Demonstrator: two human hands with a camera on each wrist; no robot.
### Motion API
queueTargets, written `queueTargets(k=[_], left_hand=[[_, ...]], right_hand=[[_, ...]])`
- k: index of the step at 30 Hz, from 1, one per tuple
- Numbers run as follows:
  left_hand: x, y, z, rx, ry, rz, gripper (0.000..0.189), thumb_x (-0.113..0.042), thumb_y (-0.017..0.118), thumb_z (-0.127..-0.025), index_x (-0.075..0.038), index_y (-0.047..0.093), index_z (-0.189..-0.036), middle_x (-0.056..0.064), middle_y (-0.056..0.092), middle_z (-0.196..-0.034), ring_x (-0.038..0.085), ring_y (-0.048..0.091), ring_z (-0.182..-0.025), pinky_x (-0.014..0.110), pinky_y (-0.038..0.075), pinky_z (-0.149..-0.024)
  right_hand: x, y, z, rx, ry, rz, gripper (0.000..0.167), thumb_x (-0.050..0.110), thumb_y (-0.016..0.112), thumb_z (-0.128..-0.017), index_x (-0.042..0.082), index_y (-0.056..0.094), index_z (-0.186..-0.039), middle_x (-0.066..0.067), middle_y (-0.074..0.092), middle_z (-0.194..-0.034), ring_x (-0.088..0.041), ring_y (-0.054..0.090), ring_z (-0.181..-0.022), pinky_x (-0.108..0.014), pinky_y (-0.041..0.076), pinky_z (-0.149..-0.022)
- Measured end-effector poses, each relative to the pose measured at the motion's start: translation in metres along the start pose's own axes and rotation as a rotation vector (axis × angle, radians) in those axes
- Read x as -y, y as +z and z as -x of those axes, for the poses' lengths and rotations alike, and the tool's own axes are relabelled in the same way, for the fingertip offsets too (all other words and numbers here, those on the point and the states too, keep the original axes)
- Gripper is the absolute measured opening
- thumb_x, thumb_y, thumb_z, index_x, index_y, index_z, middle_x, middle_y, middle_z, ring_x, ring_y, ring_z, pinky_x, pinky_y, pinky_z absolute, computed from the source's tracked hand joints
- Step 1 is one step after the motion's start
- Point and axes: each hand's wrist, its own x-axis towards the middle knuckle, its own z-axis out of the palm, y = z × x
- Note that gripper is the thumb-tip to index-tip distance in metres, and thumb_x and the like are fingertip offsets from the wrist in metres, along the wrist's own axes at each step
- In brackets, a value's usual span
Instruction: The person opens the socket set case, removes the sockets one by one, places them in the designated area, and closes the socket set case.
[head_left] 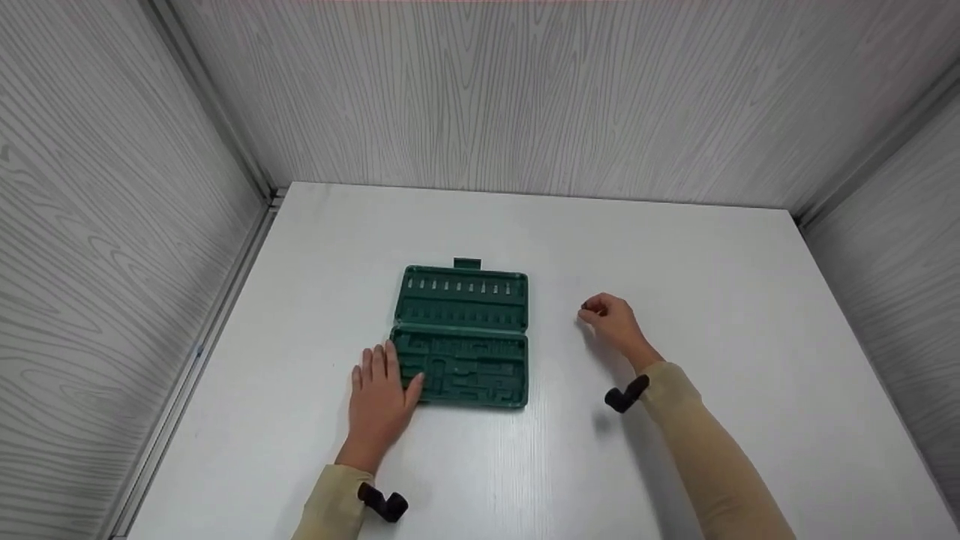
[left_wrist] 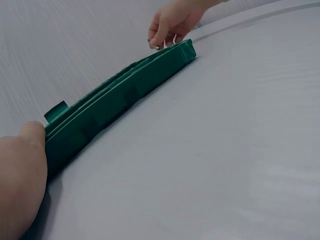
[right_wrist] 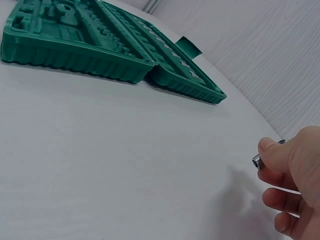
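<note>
Case: green case (head_left: 465, 303) lay spread on the white table (head_left: 712, 285), latch tab (head_left: 467, 263) at its far edge.
Far half: row of small bits (head_left: 458, 286) stood in its slots.
Near half: moulded recesses.
Left hand (head_left: 379, 405): fingers extended, resting along the case's left edge, thumb over the near-left corner.
Right hand (head_left: 611, 322): well apart from the left; thumb and forefinger pinched a metal bit (right_wrist: 257, 161).
Metal bit's place: above the table, right of the case.

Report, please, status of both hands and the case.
Left hand touching left edge of green case. Right hand pinching metal bit, right of case. Case open, bits in far half. Nothing between right hand and case.
</note>
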Motion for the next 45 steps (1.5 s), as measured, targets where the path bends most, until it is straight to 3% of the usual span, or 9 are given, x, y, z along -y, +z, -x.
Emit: queueTargets(k=[9,22,31,38,45], left_hand=[[0.000,0.002,0.001,-0.021,0.004,0.027,0.079,-0.054,0.033,-0.095,0.004,0.017,-0.146,0.027,0.025,-0.145,0.041,0.015,-0.136,0.054,0.012,-0.107],[-0.001,0.003,0.001,-0.019,-0.007,0.028,0.079,-0.054,0.035,-0.095,0.003,0.017,-0.146,0.027,0.025,-0.146,0.040,0.015,-0.136,0.054,0.012,-0.107],[-0.003,0.005,0.001,-0.017,-0.007,0.036,0.079,-0.054,0.033,-0.095,0.003,0.017,-0.147,0.027,0.024,-0.146,0.040,0.015,-0.137,0.053,0.012,-0.108],[-0.002,0.003,0.000,-0.017,0.000,0.032,0.079,-0.055,0.033,-0.095,0.004,0.017,-0.146,0.027,0.025,-0.145,0.041,0.016,-0.136,0.054,0.012,-0.107],[0.000,0.003,0.000,-0.049,0.012,0.014,0.078,-0.052,0.039,-0.095,0.004,0.021,-0.145,0.027,0.028,-0.144,0.042,0.019,-0.135,0.055,0.014,-0.107]], right_hand=[[-0.007,0.000,0.008,-0.027,-0.022,0.080,0.019,0.015,0.061,-0.089,0.000,0.063,-0.101,-0.013,0.060,-0.094,-0.025,0.054,-0.086,-0.035,0.045,-0.073],[-0.009,0.004,0.010,-0.072,-0.003,0.057,0.023,0.017,0.058,-0.091,0.002,0.059,-0.108,-0.012,0.058,-0.097,-0.025,0.052,-0.089,-0.036,0.043,-0.078],[-0.007,-0.001,0.010,-0.102,-0.004,0.045,0.025,0.022,0.055,-0.094,0.002,0.058,-0.108,-0.012,0.057,-0.096,-0.024,0.052,-0.086,-0.033,0.043,-0.071],[0.013,0.005,0.002,-0.201,-0.091,0.010,0.020,0.019,0.056,-0.094,0.002,0.062,-0.104,-0.012,0.059,-0.095,-0.023,0.053,-0.085,-0.034,0.043,-0.069],[0.045,0.036,-0.015,-0.099,-0.133,0.053,0.021,0.018,0.057,-0.094,0.003,0.063,-0.107,-0.011,0.061,-0.102,-0.023,0.053,-0.091,-0.034,0.046,-0.078]])
